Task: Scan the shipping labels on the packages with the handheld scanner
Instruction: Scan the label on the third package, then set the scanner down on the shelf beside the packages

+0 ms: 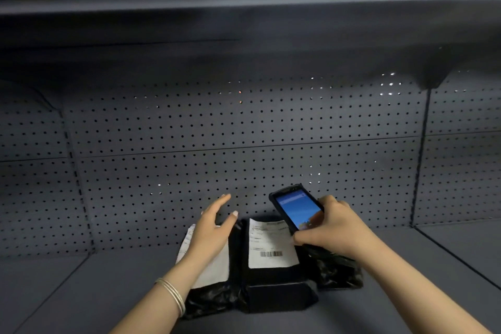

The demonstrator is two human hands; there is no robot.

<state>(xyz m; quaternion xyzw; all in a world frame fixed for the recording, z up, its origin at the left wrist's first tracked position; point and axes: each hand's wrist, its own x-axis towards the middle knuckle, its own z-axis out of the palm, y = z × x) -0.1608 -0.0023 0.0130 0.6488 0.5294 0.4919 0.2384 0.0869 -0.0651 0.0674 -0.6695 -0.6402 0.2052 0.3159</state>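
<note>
Three black packages lie side by side on a dark shelf. The middle package (273, 282) is a box with a white shipping label (271, 245) and a barcode facing up. The left package (214, 295) is a black bag whose white label (214, 268) is partly hidden under my left hand (210, 230); that hand hovers over it with fingers apart, holding nothing. My right hand (333, 228) grips the handheld scanner (296, 210), its blue screen lit, tilted above the middle label's top right corner. The right package (339, 270) is a crinkled black bag, mostly hidden under my right hand.
A dark perforated back panel (244, 144) rises behind the shelf (81, 293). An upper shelf (244, 16) overhangs the space. Vertical uprights (423, 144) divide the bays, and a neighbouring shelf (461, 247) continues to the right.
</note>
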